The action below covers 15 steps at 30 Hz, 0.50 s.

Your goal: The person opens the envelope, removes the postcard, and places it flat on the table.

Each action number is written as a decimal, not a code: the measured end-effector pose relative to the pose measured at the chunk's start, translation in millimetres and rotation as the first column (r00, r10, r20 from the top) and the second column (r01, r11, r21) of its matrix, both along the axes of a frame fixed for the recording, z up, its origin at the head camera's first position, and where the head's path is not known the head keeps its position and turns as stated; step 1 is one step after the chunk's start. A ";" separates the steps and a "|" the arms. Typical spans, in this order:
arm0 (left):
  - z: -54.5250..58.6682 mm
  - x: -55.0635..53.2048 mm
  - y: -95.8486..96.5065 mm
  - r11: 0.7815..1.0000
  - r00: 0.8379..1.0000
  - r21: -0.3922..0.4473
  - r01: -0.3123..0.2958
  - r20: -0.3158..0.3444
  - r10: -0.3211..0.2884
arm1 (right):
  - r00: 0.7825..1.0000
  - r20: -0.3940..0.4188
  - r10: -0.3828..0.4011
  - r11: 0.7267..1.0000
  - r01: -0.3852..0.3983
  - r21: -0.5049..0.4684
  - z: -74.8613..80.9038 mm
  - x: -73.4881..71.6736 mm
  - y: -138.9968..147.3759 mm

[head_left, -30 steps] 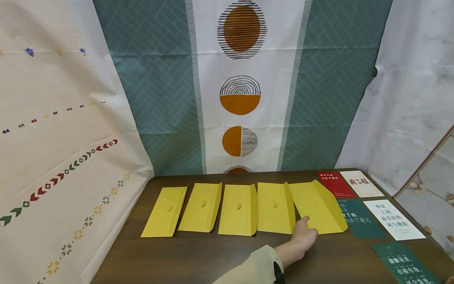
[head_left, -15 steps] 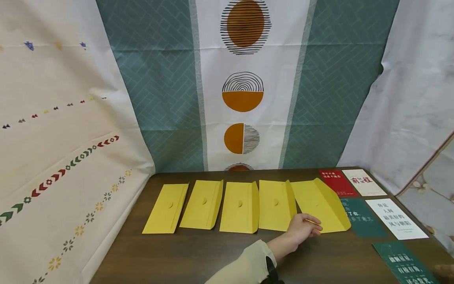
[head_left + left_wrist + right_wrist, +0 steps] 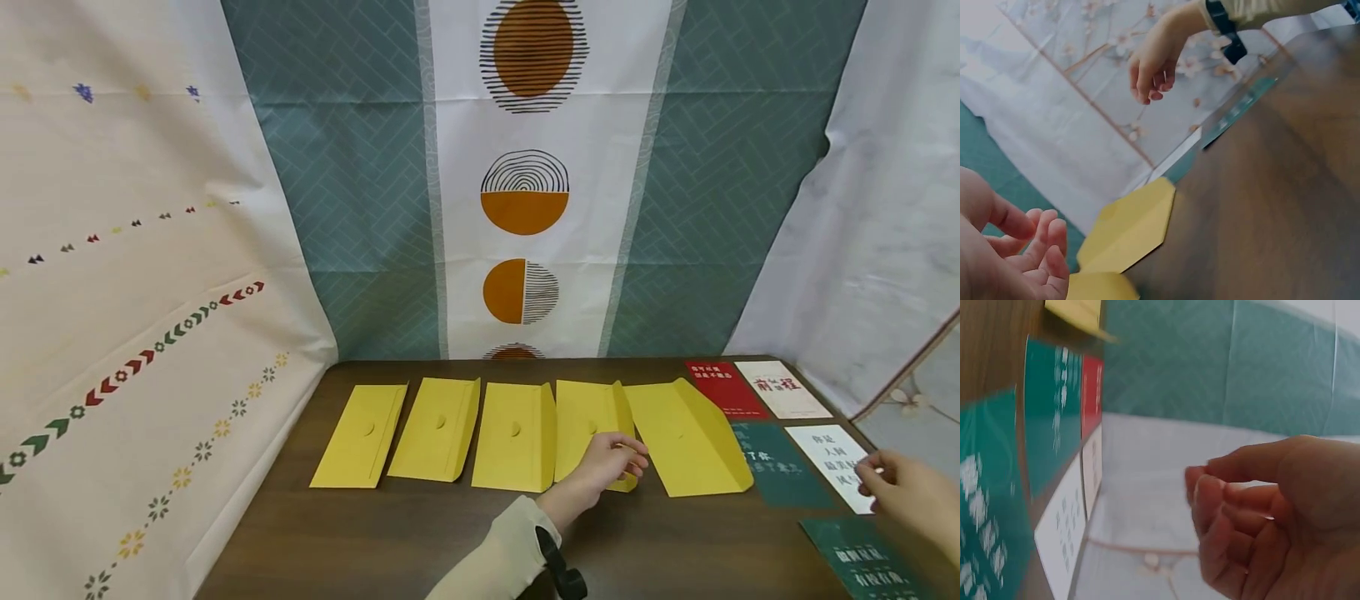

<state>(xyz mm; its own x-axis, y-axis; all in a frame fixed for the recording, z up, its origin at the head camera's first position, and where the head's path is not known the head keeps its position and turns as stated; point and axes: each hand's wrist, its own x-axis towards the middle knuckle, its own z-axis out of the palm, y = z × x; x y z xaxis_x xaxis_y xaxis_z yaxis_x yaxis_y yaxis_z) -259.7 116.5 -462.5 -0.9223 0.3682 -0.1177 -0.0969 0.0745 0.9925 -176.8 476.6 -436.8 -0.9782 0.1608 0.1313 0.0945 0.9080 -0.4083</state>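
Several yellow envelopes stand in a row across the brown table in the head view. My left hand (image 3: 600, 467) hovers over the lower right part of one envelope (image 3: 588, 408), its fingers loosely bent and holding nothing. Just right of it lies the envelope with its flap spread wide (image 3: 682, 442). My right hand (image 3: 911, 492) is above the white card with dark writing (image 3: 825, 450). In the right wrist view the fingers are loosely curled with nothing between them, and the white card (image 3: 1063, 531) lies apart from the hand.
At the table's right side lie a red card (image 3: 723, 390), a white card with red writing (image 3: 783, 390), a green card (image 3: 780, 467) and a nearer green card (image 3: 862, 554). More envelopes (image 3: 360, 437) sit to the left. Patterned cloth (image 3: 360, 208) hangs behind the table.
My left hand has moved left, off the wide-flapped envelope to above its neighbour. My right hand has come into view from the right, over the cards. The head view has shifted slightly.
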 end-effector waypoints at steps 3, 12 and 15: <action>2.3 -6.3 -10.4 0.999 0.998 -0.040 0.013 -0.054 -0.015 | 0.998 -0.041 0.041 0.999 -0.040 0.027 10.8 -7.1 -13.4; 1.6 -26.9 -51.3 0.969 0.962 -0.246 -0.030 -0.270 -0.039 | 0.950 -0.293 0.110 0.994 -0.104 0.037 12.2 -25.6 -43.3; 2.5 -30.3 -68.4 0.925 0.928 -0.372 -0.082 -0.366 -0.065 | 0.931 -0.331 0.152 0.988 -0.150 0.034 8.1 -31.9 -51.1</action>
<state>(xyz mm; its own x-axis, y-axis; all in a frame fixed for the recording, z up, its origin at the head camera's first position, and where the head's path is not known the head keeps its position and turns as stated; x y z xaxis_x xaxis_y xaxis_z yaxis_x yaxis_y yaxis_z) -290.0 48.1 -460.0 -0.9289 0.3564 0.1005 0.2642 0.4475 0.8544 -208.8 425.5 -428.7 -0.8913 0.0123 0.4533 -0.1835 0.9043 -0.3855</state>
